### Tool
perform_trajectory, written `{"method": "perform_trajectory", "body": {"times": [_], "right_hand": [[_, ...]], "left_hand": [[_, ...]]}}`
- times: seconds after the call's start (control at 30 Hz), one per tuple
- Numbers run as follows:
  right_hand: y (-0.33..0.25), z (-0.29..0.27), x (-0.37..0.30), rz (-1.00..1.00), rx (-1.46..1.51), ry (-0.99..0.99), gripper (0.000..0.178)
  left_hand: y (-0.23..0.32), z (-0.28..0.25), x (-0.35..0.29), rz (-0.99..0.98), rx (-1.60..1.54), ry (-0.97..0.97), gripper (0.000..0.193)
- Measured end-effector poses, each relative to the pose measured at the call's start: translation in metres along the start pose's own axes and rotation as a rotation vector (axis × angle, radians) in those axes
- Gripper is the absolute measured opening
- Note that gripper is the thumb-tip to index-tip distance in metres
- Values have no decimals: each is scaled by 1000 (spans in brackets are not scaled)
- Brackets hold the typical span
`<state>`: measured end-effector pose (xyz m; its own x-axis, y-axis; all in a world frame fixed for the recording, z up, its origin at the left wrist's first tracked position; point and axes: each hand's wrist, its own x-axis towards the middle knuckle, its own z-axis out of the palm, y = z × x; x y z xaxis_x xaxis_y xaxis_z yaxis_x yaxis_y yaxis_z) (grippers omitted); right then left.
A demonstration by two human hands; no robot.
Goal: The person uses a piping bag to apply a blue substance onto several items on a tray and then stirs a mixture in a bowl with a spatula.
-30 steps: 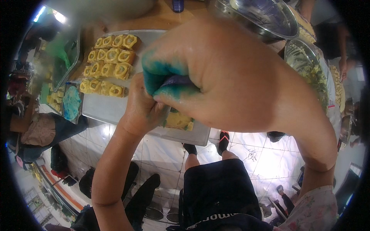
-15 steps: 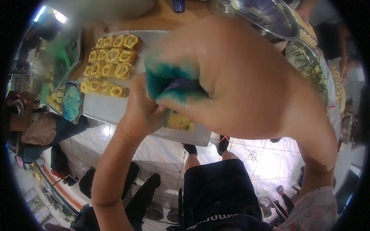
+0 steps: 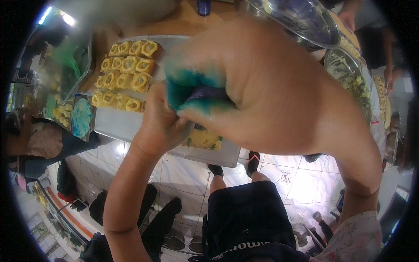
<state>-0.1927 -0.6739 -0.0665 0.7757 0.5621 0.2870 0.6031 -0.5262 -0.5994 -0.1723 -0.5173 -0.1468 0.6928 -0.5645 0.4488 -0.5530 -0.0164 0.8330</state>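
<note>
Close before me, my right hand (image 3: 262, 91) is closed in a fist, with blue-green stains on its fingers and palm. A purple bit of what looks like a piping bag (image 3: 204, 94) shows inside the fist; the rest is hidden. My left hand (image 3: 162, 115) presses against it from the left, fingers curled; what they hold is out of sight. Under both hands, a yellow cake piece (image 3: 203, 140) with green marks and a dark spot lies on the metal tray (image 3: 115, 121). Farther left on that tray stand rows of small cakes (image 3: 126, 64) topped with yellow piped rings.
A large metal bowl (image 3: 329, 32) and another with pale green cream (image 3: 342, 65) stand at the right. At left lie a blue-green smeared bag (image 3: 82, 117) and a tray with green plastic (image 3: 70, 65). A blue bottle (image 3: 203, 7) is at the back. Other people stand nearby.
Both hands stay almost in place, still together. A little more of the cake piece, with its green marks and dark spot, shows beneath them. The person at the left has shifted slightly.
</note>
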Motion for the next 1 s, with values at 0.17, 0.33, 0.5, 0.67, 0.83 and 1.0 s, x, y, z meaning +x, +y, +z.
{"method": "perform_trajectory", "body": {"times": [0.17, 0.33, 0.5, 0.67, 0.83, 1.0], "right_hand": [[-20, -7, 5, 6, -12, -43, 8], [-16, -13, 5, 64, -169, 69, 7], [-9, -22, 12, 92, -118, 56, 6], [-4, -40, 21, 150, -45, 22, 7], [-17, -73, 35, 288, 75, -98, 10], [-33, -116, 47, 662, 407, -436, 13]], "left_hand": [[-3, -2, -5, -23, 46, -13, 11], [11, 0, 4, -85, 42, 3, 11], [23, -7, 14, -254, -9, 2, 12], [32, -16, 39, -461, 98, 2, 22], [42, -23, 59, -334, 103, 27, 24], [52, -25, 73, -472, 65, -140, 30]]}}
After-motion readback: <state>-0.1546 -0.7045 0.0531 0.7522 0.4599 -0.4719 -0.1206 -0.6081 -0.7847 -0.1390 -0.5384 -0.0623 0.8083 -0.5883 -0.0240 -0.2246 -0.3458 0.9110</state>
